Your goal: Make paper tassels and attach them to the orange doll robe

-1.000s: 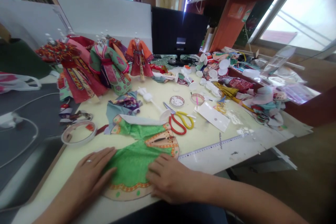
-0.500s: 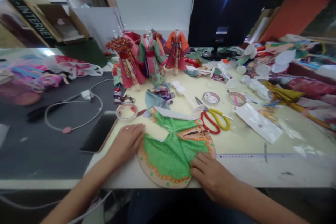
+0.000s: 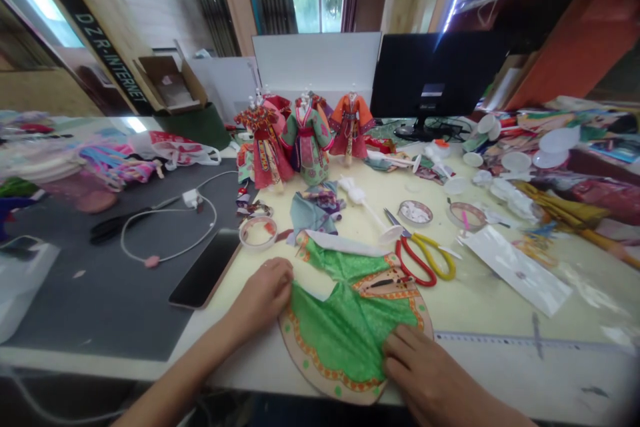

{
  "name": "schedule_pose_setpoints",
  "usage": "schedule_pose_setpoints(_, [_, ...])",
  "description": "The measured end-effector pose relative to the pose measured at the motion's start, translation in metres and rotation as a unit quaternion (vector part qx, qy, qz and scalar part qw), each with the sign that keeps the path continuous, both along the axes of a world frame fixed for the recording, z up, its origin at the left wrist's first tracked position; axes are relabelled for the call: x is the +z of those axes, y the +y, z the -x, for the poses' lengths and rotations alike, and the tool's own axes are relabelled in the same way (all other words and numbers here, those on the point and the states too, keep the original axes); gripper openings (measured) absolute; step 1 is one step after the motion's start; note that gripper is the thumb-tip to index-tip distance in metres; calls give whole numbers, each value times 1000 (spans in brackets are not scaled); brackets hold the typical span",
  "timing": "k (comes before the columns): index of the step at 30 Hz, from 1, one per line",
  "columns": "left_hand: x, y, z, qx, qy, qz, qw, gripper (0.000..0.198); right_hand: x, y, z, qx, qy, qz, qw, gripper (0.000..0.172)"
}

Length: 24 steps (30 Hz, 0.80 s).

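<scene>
Spread on the table before me lies a green cloth piece (image 3: 345,320) with an orange and beige border, cut as a wide rounded shape. My left hand (image 3: 267,290) has its fingers bent together at the cloth's left edge. At the lower right edge, my right hand (image 3: 410,360) grips the border with curled fingers; the fingertips are partly hidden. A white strip (image 3: 345,245) runs along the cloth's upper edge. Scissors (image 3: 425,259) with one red and one yellow handle lie just beyond its right side.
Small dressed figures (image 3: 311,140) stand at the back, before a black monitor (image 3: 437,80). A phone (image 3: 206,270) and a white cable (image 3: 215,213) lie left. A ruler (image 3: 500,340), a white packet (image 3: 515,270), small round dishes (image 3: 416,211) and heaped fabrics (image 3: 575,200) are right.
The view has tilted up and shifted left, so everything sits lower and further right. My left hand's fingers have drawn closer together at the cloth's edge; my right hand keeps its place on it.
</scene>
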<state>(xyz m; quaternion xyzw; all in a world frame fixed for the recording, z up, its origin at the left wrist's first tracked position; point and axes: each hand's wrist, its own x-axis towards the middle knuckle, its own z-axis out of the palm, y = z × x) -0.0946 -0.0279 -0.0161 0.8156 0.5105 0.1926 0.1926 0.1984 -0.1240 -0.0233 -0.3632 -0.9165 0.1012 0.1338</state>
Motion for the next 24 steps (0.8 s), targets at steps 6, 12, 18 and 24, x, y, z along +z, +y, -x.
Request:
schedule_pose_setpoints(6, [6,-1,-7,-52,18,12,998,44,16,10,0,5,-41,-20,999,9])
schedule_pose_setpoints(12, [8,-2,-20,-139,124,-19,982,17,4,30,28,44,22,-118,992,6])
schedule_pose_setpoints(18, [8,0,-26,-140,157,-28,977,18,-17,39,64,85,-7,-181,980,14])
schedule_pose_setpoints(24, [10,-4,-21,-125,138,-10,982,11,-29,39,60,76,19,-170,982,17])
